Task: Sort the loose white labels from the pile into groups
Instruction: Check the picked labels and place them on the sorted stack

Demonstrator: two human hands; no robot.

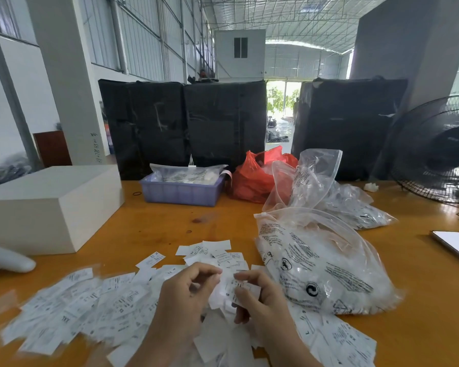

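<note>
**Loose labels: thin, limp, light**

Spread as pile (72, 308) across table (157, 223), left to centre. Left hand (186, 295) fingers curled, pinching label edge. Right hand (257, 300) pinching small stack of labels (231, 287). Likely slippery; best pinched at edges, singly.

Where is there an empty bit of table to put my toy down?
Bare wood shows between the white box, the purple tray and the label pile. More lies on the right, between the clear bags and the phone. It is crowded near both hands, where labels cover the table.
</note>
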